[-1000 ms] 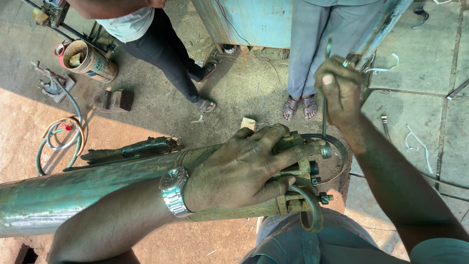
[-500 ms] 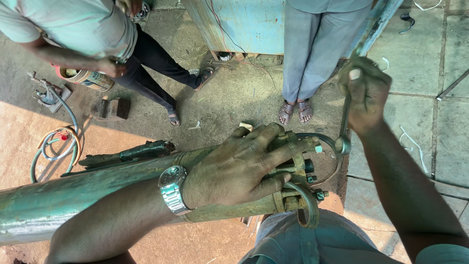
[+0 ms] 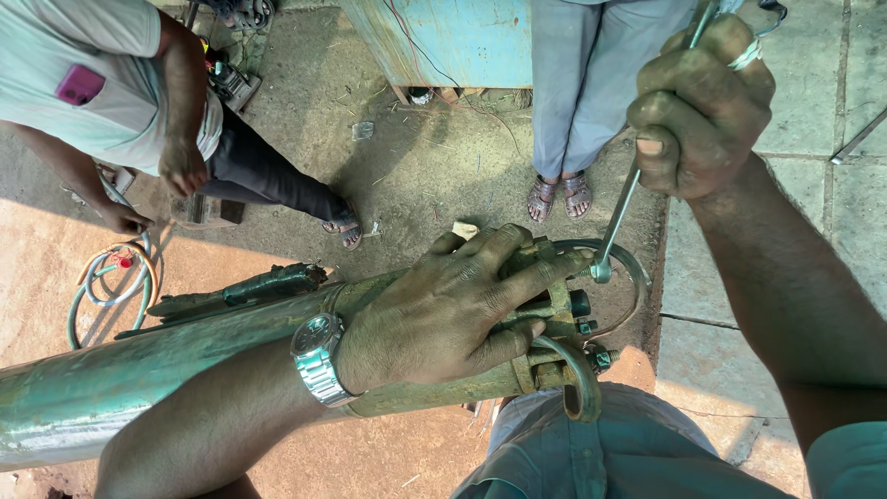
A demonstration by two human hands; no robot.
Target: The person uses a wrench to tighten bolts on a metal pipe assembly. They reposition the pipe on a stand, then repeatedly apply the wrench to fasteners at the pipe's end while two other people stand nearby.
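Observation:
A long green metal pipe lies across the lower view, ending in a rusty clamp fitting with curved metal bands and bolts. My left hand, with a steel wristwatch, lies flat over the fitting and grips it. My right hand is raised at the upper right, closed around a thin metal spanner. The spanner's lower end sits at the fitting's top edge, next to my left fingertips.
A person in a light shirt bends at the upper left near coiled hoses. Another person in sandals stands by a blue metal box. A dark tool lies behind the pipe. Paving slabs are at the right.
My right hand has risen with the spanner and come nearer to the camera. The person at the upper left has bent down further into view. My left hand stays on the fitting.

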